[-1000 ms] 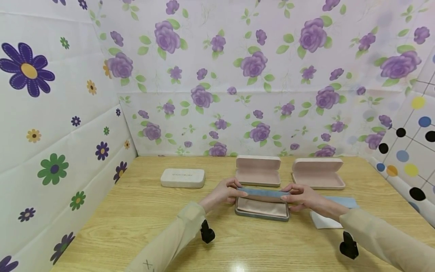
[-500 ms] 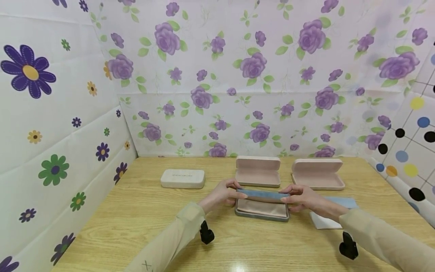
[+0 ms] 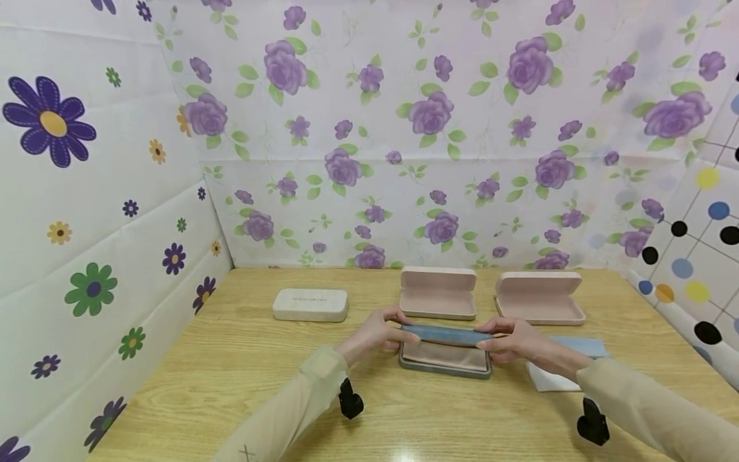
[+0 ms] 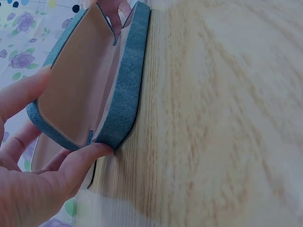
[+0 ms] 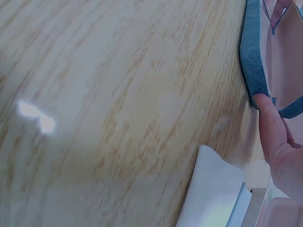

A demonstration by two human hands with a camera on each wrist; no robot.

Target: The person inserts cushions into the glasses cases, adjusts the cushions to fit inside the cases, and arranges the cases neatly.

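**Blue case (image 3: 444, 370) with its lid (image 3: 447, 334) partly raised**

The wooden desk (image 3: 242, 398) carries all the objects. Toward its far side a pink-lined case (image 3: 437, 304) stands open, with another open case (image 3: 539, 310) to its right; a closed white case (image 3: 310, 305) lies well to the left. The blue case is just in front of the pink-lined one. A peach surface (image 3: 444, 358) shows inside it; whether this is lining or a cloth, I cannot surely tell. The left hand (image 3: 376, 335) and the right hand (image 3: 519, 341) grip its two ends, their fingers (image 4: 23, 92) bent and holding it. A folded white-and-blue cloth (image 3: 548, 378) lies near, to the right. To handle the lid well, I think, both hands should use equal, gentle force, so it does not twist, and keep every fingertip outside the narrowing gap above the base.
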